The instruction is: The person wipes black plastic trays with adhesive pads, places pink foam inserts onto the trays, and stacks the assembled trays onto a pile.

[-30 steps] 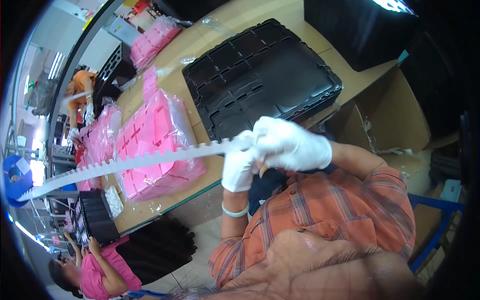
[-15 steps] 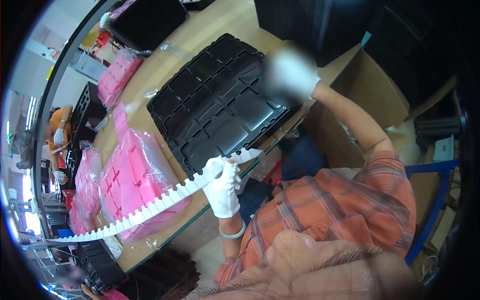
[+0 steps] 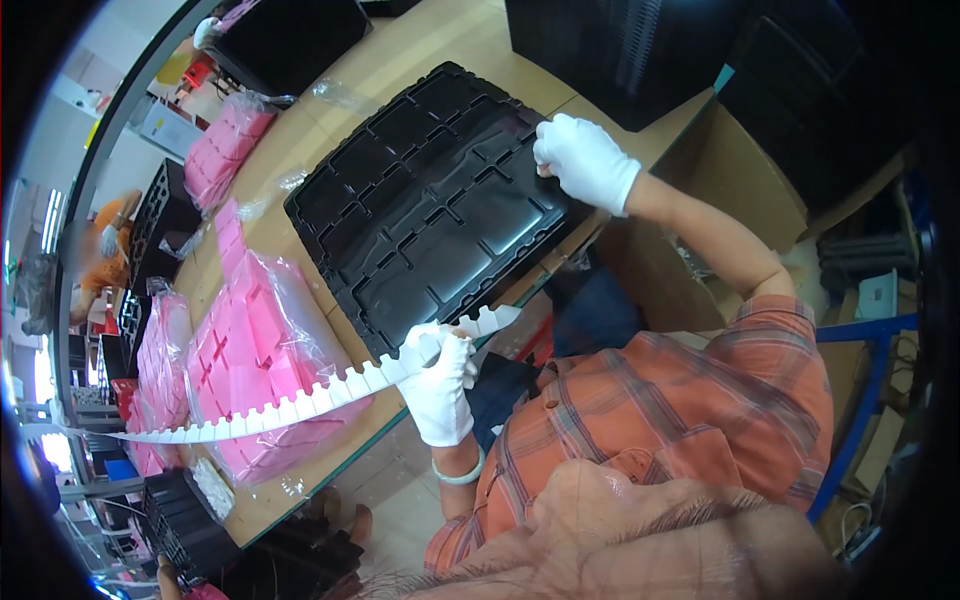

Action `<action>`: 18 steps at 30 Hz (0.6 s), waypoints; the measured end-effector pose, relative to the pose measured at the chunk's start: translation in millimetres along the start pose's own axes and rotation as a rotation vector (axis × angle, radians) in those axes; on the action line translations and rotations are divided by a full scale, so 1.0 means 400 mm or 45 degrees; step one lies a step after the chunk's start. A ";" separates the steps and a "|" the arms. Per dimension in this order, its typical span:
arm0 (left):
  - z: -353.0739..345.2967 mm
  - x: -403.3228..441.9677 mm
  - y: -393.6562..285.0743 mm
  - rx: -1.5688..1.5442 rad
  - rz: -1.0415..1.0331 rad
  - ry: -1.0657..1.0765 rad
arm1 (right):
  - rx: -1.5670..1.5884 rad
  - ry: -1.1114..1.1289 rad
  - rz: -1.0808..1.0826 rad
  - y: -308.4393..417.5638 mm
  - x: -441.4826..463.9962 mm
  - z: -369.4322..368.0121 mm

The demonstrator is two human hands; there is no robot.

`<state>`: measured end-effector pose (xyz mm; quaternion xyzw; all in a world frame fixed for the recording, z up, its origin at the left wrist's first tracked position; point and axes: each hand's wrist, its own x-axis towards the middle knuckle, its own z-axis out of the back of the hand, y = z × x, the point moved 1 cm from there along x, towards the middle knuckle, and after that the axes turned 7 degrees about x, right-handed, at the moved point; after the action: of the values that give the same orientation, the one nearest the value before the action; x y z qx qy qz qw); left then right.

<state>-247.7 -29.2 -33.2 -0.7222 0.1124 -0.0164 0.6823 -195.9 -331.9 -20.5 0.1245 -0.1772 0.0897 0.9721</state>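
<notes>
My left hand [image 3: 440,390], in a white glove with a bracelet at the wrist, is closed around a long white notched strip [image 3: 290,410] near its pointed end. The strip runs off to the left, above pink packages. My right hand [image 3: 588,165], also gloved, is at the right edge of a black moulded tray [image 3: 420,220], its fingers curled together. Whatever those fingers may grip is hidden. The tray lies on the table, beyond the strip's pointed end.
Plastic-wrapped pink packages [image 3: 265,350] lie on the table [image 3: 400,65] to the left. An open cardboard box [image 3: 740,190] and large black stacks [image 3: 620,55] stand at the right. A co-worker in orange [image 3: 108,245] is at far left.
My right hand has left my left hand and moved up and right to the tray's edge. My left hand has kept the strip, whose pointed end now shows. The view has shifted.
</notes>
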 end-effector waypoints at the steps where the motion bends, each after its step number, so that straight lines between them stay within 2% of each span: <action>1: 0.000 -0.003 0.000 0.015 -0.007 0.015 | 0.135 0.101 -0.064 -0.014 -0.007 0.009; 4: 0.002 -0.003 -0.003 0.012 -0.032 0.034 | 0.435 0.395 -0.191 -0.054 -0.052 0.090; 5: 0.006 -0.005 0.000 0.007 -0.032 0.033 | 0.404 0.411 -0.242 -0.083 -0.086 0.118; 6: 0.008 -0.005 0.004 0.012 -0.039 0.021 | 0.111 0.341 -0.375 -0.088 -0.123 0.163; 7: 0.006 0.000 0.010 0.014 -0.047 0.003 | -0.312 0.115 -0.820 -0.072 -0.146 0.195; 8: 0.004 0.005 0.015 0.017 -0.053 -0.017 | -0.661 -0.214 -0.944 -0.100 -0.183 0.185; 10: -0.006 0.012 0.014 0.002 -0.055 0.043 | -0.548 -0.408 -0.786 -0.082 -0.213 0.197; 12: -0.029 0.014 0.011 0.044 -0.064 0.036 | 0.209 -0.406 -0.282 0.004 -0.200 0.171; 14: -0.047 0.012 0.004 0.099 -0.085 0.018 | 0.862 -0.172 -0.031 0.127 -0.164 0.113; 16: -0.052 0.010 0.005 0.087 -0.094 0.005 | 1.181 0.069 -0.084 0.230 -0.135 0.072; 18: -0.051 0.004 0.009 0.074 -0.119 -0.029 | 1.286 0.271 -0.130 0.285 -0.099 0.069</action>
<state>-250.3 -49.6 -35.6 -0.7067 0.0701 -0.0432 0.7027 -266.3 -236.1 14.1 0.5771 -0.0056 0.1286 0.8065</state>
